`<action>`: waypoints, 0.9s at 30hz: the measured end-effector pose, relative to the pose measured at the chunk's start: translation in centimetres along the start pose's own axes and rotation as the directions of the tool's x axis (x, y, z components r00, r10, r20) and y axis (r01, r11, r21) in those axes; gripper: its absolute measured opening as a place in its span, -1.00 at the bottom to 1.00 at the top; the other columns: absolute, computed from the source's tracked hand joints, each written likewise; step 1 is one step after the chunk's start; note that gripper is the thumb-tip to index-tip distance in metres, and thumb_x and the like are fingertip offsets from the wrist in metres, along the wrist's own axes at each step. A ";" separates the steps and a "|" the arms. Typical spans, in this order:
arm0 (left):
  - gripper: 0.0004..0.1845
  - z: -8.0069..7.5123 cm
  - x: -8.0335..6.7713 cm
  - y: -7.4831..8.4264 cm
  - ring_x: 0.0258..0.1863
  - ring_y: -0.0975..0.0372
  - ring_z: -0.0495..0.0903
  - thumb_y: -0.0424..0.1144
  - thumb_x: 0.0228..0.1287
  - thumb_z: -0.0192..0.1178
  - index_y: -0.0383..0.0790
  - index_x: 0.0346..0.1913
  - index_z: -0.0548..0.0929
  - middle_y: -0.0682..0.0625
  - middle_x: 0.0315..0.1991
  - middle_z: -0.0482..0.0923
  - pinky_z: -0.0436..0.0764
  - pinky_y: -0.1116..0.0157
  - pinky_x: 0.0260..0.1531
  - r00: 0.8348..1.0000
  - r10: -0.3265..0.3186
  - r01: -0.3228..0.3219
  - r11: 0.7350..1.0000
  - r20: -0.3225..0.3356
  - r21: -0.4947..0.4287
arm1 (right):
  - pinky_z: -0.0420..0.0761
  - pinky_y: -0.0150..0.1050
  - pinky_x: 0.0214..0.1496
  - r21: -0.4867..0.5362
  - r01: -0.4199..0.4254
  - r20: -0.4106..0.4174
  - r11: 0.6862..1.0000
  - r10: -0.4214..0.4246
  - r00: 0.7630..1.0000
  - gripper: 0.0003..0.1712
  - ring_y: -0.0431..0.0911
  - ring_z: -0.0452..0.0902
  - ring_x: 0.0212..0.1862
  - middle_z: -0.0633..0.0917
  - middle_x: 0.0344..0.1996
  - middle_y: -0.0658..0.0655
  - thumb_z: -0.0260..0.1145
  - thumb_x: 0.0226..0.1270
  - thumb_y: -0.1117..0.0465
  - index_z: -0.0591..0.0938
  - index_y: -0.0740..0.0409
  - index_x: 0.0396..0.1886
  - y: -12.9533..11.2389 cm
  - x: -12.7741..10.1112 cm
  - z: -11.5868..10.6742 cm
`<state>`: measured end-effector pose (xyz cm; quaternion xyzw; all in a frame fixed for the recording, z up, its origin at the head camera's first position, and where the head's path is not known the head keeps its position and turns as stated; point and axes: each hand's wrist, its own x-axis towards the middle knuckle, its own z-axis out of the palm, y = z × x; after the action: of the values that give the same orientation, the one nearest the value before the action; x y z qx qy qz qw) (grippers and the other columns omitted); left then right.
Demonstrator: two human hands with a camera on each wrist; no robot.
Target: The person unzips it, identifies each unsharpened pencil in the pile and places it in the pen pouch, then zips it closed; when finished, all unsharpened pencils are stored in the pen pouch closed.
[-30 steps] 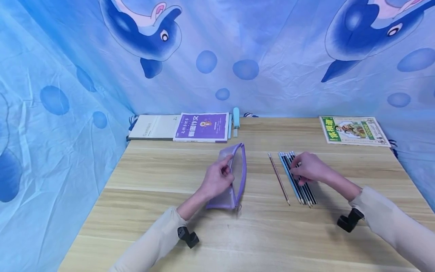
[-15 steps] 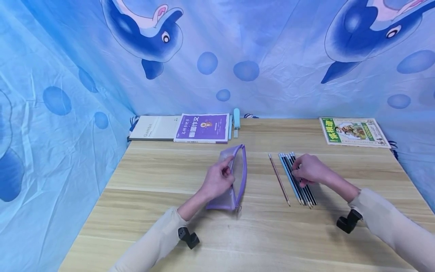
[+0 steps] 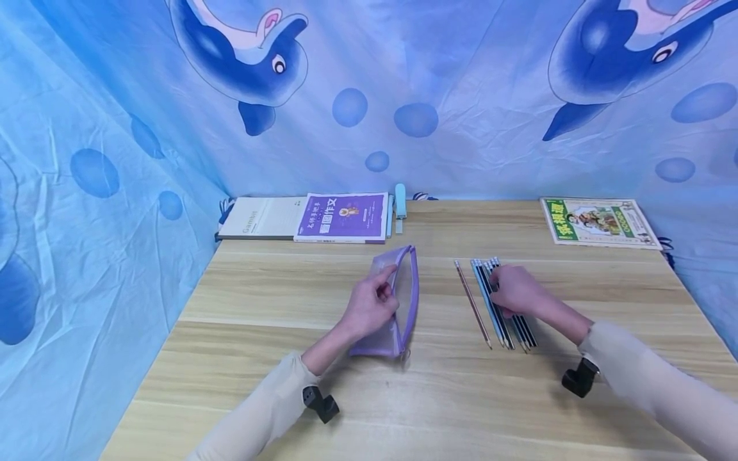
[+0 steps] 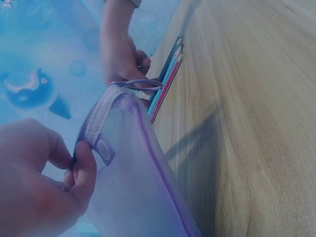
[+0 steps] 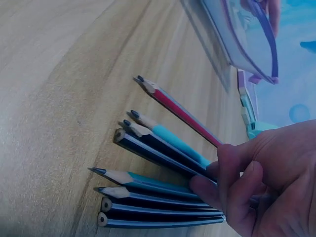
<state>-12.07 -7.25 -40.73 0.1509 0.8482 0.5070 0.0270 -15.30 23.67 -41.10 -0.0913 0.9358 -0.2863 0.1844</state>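
The pencils point(image 3: 503, 306) are laid side by side on the surface point(image 3: 438, 397), their long axes running away from the person, sharpened tips toward the near edge. They sit directly under the right hand point(image 3: 515, 291), which is by far the nearer hand; the left hand point(image 3: 369, 306) is well apart from them, on the other side of the pouch point(image 3: 398, 301).

The right hand's fingers point(image 5: 232, 190) are curled over the far half of the bundle, and in the right wrist view several dark and light-blue pencils are seen gathered beneath them, pressed against the surface. Whether the bundle is yet lifted cannot be told; the tips appear to be resting on the wood. One red-brown pencil point(image 3: 473, 303) is left just beside the group on its left, parallel to it, touched at most by the thumb side in the right wrist view.

The pouch, a purple mesh one, is held up on its long edge, lying roughly parallel to the pencils and near them to their left. Its upper rim is pinched between the left thumb and fingers point(image 4: 84, 168), the hand closed on the fabric by the small tab. The opening is turned toward the pencils' side.
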 end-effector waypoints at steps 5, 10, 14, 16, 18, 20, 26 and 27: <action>-0.27 0.1 0.0 0.0 -0.48 0.26 0.46 -0.60 0.03 0.17 -0.47 0.39 0.37 0.00 -0.41 0.48 0.58 0.40 -0.55 1.000 0.011 -0.011 1.000 -0.003 0.015 | 0.52 -0.29 -0.68 -0.071 0.016 -0.027 0.997 -0.018 0.999 -0.64 -0.10 0.54 -0.71 0.57 -0.73 0.10 0.21 0.22 0.47 0.48 0.59 0.00 -0.1 0.3 0.4; -0.27 0.1 0.1 -0.1 -0.48 0.26 0.46 -0.59 0.03 0.17 -0.48 0.39 0.37 0.02 -0.42 0.48 0.57 0.40 -0.55 1.000 0.014 -0.013 1.000 -0.004 0.018 | 0.56 -0.25 -0.63 -0.094 0.012 -0.035 0.995 -0.015 0.999 -0.58 -0.11 0.56 -0.69 0.59 -0.67 0.10 0.23 0.22 0.47 0.46 0.63 0.05 -0.2 0.5 0.4; -0.27 0.1 0.1 -0.1 -0.49 0.27 0.45 -0.58 0.02 0.17 -0.48 0.39 0.37 0.02 -0.43 0.47 0.56 0.40 -0.56 1.000 0.008 -0.008 1.000 -0.001 0.010 | 0.59 -0.25 -0.60 -0.106 0.011 -0.033 0.994 -0.015 0.999 -0.59 -0.11 0.56 -0.70 0.59 -0.69 0.10 0.24 0.21 0.46 0.47 0.62 0.03 -0.5 0.6 0.4; -0.26 0.1 0.1 -0.1 -0.49 0.27 0.45 -0.58 0.02 0.16 -0.47 0.39 0.37 0.02 -0.43 0.47 0.56 0.41 -0.56 1.000 0.002 -0.002 1.000 0.001 0.006 | 0.59 -0.26 -0.58 -0.118 0.015 -0.035 0.993 -0.019 0.999 -0.67 -0.11 0.56 -0.71 0.58 -0.71 0.09 0.24 0.19 0.45 0.50 0.56 -0.07 -0.6 0.7 0.3; -0.26 0.1 0.1 0.0 -0.49 0.27 0.45 -0.58 0.02 0.16 -0.46 0.39 0.37 0.02 -0.43 0.47 0.55 0.41 -0.56 1.000 -0.003 0.003 1.000 0.002 0.005 | 0.58 -0.26 -0.57 -0.121 0.010 -0.037 0.993 -0.014 0.999 -0.78 -0.10 0.56 -0.72 0.57 -0.73 0.09 0.25 0.16 0.44 0.51 0.47 -0.19 -0.7 0.7 0.3; -0.26 0.1 0.1 0.0 -0.49 0.27 0.45 -0.58 0.03 0.17 -0.46 0.39 0.37 0.03 -0.43 0.47 0.55 0.42 -0.56 1.000 -0.007 0.007 1.000 0.002 0.006 | 0.57 -0.26 -0.58 -0.127 0.009 -0.037 0.992 -0.014 0.999 -0.85 -0.10 0.56 -0.72 0.58 -0.73 0.10 0.27 0.16 0.43 0.50 0.40 -0.29 -0.8 0.8 0.3; -0.26 0.1 0.1 -0.1 -0.49 0.26 0.44 -0.59 0.03 0.17 -0.46 0.39 0.37 0.01 -0.42 0.47 0.55 0.41 -0.57 1.000 -0.003 0.003 1.000 0.003 -0.002 | 0.56 -0.26 -0.62 -0.117 -0.006 -0.033 0.993 0.002 0.999 -0.77 -0.09 0.57 -0.70 0.59 -0.70 0.12 0.26 0.19 0.43 0.51 0.48 -0.17 -0.9 1.2 0.4; -0.26 0.1 0.1 -0.1 -0.49 0.26 0.45 -0.59 0.03 0.16 -0.47 0.39 0.37 0.01 -0.42 0.47 0.55 0.41 -0.57 1.000 -0.002 0.002 1.000 0.003 -0.002 | 0.57 -0.27 -0.63 -0.115 -0.010 -0.036 0.993 0.006 0.999 -0.74 -0.09 0.57 -0.70 0.59 -0.69 0.12 0.26 0.17 0.43 0.51 0.49 -0.15 -0.9 1.2 0.4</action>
<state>-12.14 -7.18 -40.81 0.1509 0.8477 0.5077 0.0291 -16.21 22.41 -41.31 -0.0931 0.9542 -0.2329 0.1632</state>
